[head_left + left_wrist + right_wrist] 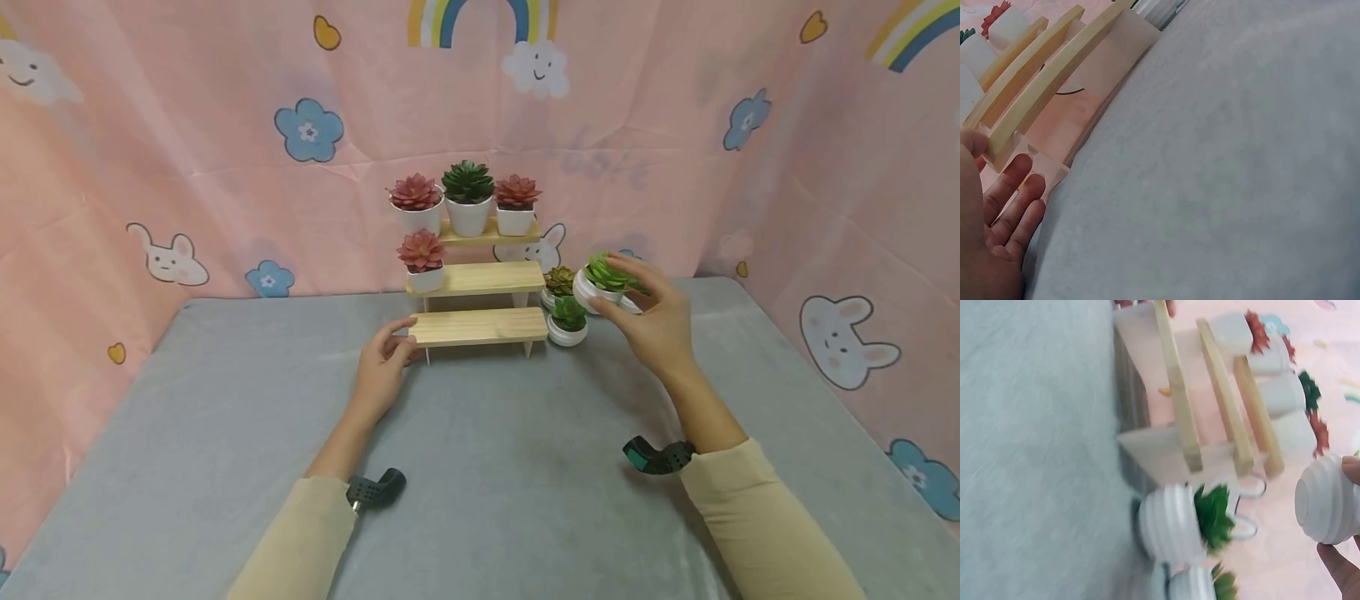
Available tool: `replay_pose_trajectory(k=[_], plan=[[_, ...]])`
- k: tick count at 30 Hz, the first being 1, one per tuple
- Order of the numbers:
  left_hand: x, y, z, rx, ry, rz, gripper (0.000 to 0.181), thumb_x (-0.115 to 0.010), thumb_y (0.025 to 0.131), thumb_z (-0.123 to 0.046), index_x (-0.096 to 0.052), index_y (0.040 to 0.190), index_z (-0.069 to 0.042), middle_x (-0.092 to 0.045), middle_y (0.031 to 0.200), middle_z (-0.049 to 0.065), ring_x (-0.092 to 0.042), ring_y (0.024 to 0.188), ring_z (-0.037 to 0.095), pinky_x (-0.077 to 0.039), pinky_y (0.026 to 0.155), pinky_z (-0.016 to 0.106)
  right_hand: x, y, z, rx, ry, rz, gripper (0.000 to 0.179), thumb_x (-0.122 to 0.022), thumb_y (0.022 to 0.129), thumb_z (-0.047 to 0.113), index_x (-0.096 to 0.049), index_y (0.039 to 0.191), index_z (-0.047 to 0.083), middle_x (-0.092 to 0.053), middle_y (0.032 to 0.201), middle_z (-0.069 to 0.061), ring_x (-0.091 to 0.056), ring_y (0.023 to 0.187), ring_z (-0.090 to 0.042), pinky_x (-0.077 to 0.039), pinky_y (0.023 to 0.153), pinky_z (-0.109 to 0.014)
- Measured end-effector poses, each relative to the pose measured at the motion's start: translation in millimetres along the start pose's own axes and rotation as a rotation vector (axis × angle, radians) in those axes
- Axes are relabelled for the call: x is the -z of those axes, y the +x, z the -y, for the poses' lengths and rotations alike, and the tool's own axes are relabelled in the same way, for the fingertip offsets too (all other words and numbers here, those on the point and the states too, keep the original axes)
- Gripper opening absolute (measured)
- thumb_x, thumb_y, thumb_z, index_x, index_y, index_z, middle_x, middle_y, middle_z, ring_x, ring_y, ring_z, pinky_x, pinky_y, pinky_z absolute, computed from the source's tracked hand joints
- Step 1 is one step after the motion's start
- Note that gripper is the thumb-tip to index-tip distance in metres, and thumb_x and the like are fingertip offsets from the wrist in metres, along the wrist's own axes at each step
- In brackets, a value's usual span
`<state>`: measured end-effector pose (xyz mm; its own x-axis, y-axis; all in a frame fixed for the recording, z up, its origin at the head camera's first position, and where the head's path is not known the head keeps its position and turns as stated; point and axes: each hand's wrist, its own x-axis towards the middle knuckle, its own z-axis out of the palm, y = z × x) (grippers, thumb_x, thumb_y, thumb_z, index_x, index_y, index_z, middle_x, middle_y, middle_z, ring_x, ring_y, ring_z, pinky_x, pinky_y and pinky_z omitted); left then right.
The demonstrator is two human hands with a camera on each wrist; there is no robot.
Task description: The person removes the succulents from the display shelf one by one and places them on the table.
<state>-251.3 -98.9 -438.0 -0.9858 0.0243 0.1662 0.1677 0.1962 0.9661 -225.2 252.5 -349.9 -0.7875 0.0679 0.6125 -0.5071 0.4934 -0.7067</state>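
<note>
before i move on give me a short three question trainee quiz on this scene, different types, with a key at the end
1. Multiple choice: what colour is the middle plant on the top shelf? A red, B dark green, C yellow.
2. True or false: the left hand touches the left end of the lowest shelf.
3. Fill in: the right hand holds a light green plant in a ____ pot.

Key:
1. B, dark green.
2. True.
3. White.
</note>
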Motion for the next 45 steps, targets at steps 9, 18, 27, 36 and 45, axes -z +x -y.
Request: replay_pose_trajectory(k=[9, 18, 27, 36, 45], plan=[[3.0, 0.9, 2.0, -0.007, 0.020, -0.005, 0.033, -0.056, 0.104, -0.018, -0.062, 0.135, -0.010, -0.072, 0.109, 0.025, -0.071, 0.095, 0.031, -0.054, 0.080, 0.021, 12, -11.9, -34, -0.126, -0.031, -0.016, 0.052, -0.079, 0.082, -0.004, -0.066, 0.132, 0.005, -0.061, 0.143, -0.014, -0.050, 0.136, -0.005, -0.050, 0.097, -0.015], [2.4, -0.4, 1.9, 0.006, 0.009, 0.001, 0.033, -0.056, 0.104, -0.019, -0.062, 0.136, -0.011, -0.071, 0.111, 0.026, -0.069, 0.099, 0.035, -0.053, 0.082, 0.024, 16, -23.9, -28, -0.199, -0.098, -0.003, 0.049, -0.077, 0.084, -0.005, -0.063, 0.131, -0.004, -0.059, 0.142, -0.023, -0.049, 0.124, 0.009, -0.054, 0.103, -0.034], [1.0, -1.1, 0.6, 0.010, 0.022, -0.002, 0.033, -0.056, 0.104, -0.019, -0.062, 0.136, -0.011, -0.072, 0.111, 0.025, -0.070, 0.098, 0.033, -0.052, 0.080, 0.021, 9, -29.7, -74, -0.200, -0.109, 0.023, 0.054, -0.082, 0.080, -0.001, -0.066, 0.132, 0.005, -0.059, 0.144, -0.016, -0.051, 0.131, -0.002, -0.051, 0.098, -0.018], [0.5, -13.6, -35.7, 0.038, 0.031, 0.019, 0.035, -0.053, 0.104, -0.010, -0.058, 0.137, 0.000, -0.069, 0.110, 0.030, -0.068, 0.100, 0.040, -0.055, 0.085, 0.030, 3, -38.3, -84, -0.133, -0.101, 0.088, 0.053, -0.082, 0.081, 0.000, -0.066, 0.132, 0.005, -0.059, 0.143, -0.017, -0.053, 0.135, -0.032, -0.045, 0.107, -0.058], [-0.2, -1.6, -2.7, 0.029, 0.011, 0.006, 0.035, -0.055, 0.104, -0.018, -0.060, 0.138, -0.010, -0.070, 0.114, 0.026, -0.069, 0.101, 0.033, -0.052, 0.080, 0.019, 1, -38.3, -71, -0.131, -0.068, 0.085, 0.051, -0.077, 0.083, -0.006, -0.063, 0.132, -0.002, -0.056, 0.145, -0.025, -0.049, 0.135, -0.045, -0.041, 0.106, -0.068]])
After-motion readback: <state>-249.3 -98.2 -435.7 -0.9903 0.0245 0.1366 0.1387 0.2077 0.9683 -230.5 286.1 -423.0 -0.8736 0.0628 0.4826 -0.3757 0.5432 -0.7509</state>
